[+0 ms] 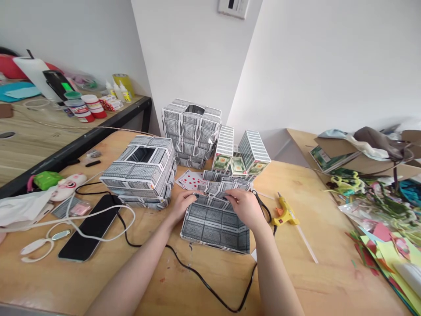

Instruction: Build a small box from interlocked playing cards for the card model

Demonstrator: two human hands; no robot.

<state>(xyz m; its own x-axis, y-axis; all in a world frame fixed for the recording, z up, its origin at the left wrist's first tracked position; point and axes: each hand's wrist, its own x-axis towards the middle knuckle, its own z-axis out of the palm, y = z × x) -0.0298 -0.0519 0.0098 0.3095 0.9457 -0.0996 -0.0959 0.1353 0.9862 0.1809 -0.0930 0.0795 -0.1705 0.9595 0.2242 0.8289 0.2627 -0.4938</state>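
An open box made of grey-patterned playing cards (215, 226) lies in front of me, its inside facing up. My left hand (184, 204) closes its fingers on the box's far left corner. With thumb and forefinger pinched, my right hand (244, 207) holds the far wall near the right corner. Just beyond, more folded grey cards (215, 188) stand in a row, partly hidden by my right hand. Face-up playing cards (189, 180) lie behind my left hand. To the right rests a yellow glue gun (285, 211) with a glue stick (307, 243) beside it.
Two finished card boxes with openings, one lower (138, 175) and one taller (192, 131), stand left and behind. Stacked card packs (253, 151) are at the back. A black cable (200, 278) crosses the table before me. A phone (90, 228) lies left; coloured paper (384, 250) lies right.
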